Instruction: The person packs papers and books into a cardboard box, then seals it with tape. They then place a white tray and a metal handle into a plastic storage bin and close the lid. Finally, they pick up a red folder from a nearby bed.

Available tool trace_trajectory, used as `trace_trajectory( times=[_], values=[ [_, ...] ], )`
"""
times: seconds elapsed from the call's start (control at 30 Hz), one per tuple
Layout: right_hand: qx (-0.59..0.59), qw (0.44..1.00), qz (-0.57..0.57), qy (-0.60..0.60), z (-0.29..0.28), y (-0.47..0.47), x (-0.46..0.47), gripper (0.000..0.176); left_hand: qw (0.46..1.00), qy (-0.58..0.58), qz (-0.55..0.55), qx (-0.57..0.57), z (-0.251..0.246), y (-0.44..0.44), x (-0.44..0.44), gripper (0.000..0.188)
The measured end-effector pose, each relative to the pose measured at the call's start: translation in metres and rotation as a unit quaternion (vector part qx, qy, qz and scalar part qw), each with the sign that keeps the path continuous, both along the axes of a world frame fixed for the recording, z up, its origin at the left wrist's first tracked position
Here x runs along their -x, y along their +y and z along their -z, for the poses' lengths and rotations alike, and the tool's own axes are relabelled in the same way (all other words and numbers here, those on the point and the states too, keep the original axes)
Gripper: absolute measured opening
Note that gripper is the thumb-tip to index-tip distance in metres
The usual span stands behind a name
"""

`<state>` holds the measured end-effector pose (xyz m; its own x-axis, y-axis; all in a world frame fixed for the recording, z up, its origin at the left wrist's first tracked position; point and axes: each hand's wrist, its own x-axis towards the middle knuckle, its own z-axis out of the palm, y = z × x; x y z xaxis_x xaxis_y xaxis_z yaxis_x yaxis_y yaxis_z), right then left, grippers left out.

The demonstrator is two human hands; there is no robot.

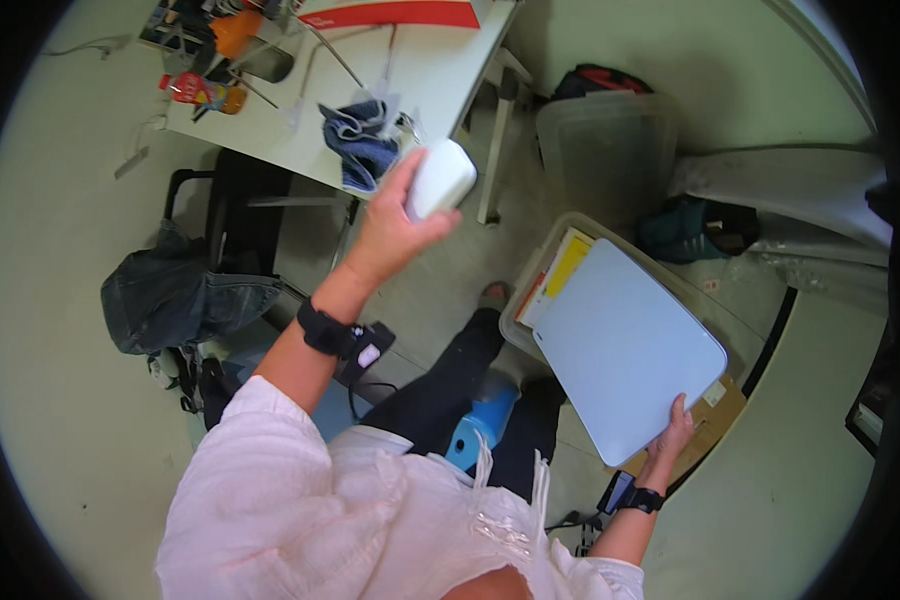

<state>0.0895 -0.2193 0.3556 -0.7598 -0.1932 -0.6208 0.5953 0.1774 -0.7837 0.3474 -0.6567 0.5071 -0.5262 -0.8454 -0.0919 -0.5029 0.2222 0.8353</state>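
My left hand (394,217) grips a small white box-like object with rounded corners (442,180), just off the near edge of the white table. Beyond it, a crumpled blue cloth with pale edging (360,142) lies on the tabletop. Lower right, my right hand (671,435) holds a flat light-blue board with rounded corners (622,345) by its near edge. The board is tilted over an open translucent plastic bin (515,326), where books or folders (562,274) stand at the left side. How deep the board reaches into the bin is hidden.
The white table (247,150) bears a drink bottle (195,90), a red-and-white box (397,13) and metal rods. A chair with a dark garment (180,292) stands left. A blue stool (484,420) is between my legs. Upright against the wall is a translucent lid or bin (607,150).
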Motion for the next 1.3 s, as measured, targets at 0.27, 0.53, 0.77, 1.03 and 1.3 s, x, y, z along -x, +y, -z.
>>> trace_trajectory(
  times=[0.27, 0.53, 0.77, 1.03, 1.3],
  values=[
    [-0.014, 0.999, -0.026, 0.029, -0.014, 0.011, 0.024, 0.038, 0.884, -0.22, 0.026, 0.412, 0.041, -0.076, -0.029, 0.075],
    [-0.019, 1.0, -0.007, 0.004, -0.012, 0.042, 0.036, 0.042, 0.813, -0.278, 0.026, 0.511, 0.042, -0.058, -0.034, 0.09],
    [-0.083, 0.993, 0.085, 0.023, -0.011, 0.113, 0.032, 0.039, 0.921, -0.072, 0.105, 0.367, 0.071, 0.041, 0.037, 0.029],
    [-0.095, 0.987, 0.13, 0.029, 0.023, 0.233, 0.056, 0.047, 0.853, -0.107, 0.184, -0.477, 0.343, 0.189, 0.128, 0.025],
    [-0.158, 0.973, 0.166, 0.039, 0.122, 0.316, 0.057, 0.059, 0.866, -0.029, 0.219, -0.448, 0.449, 0.273, 0.192, 0.04]
  ],
)
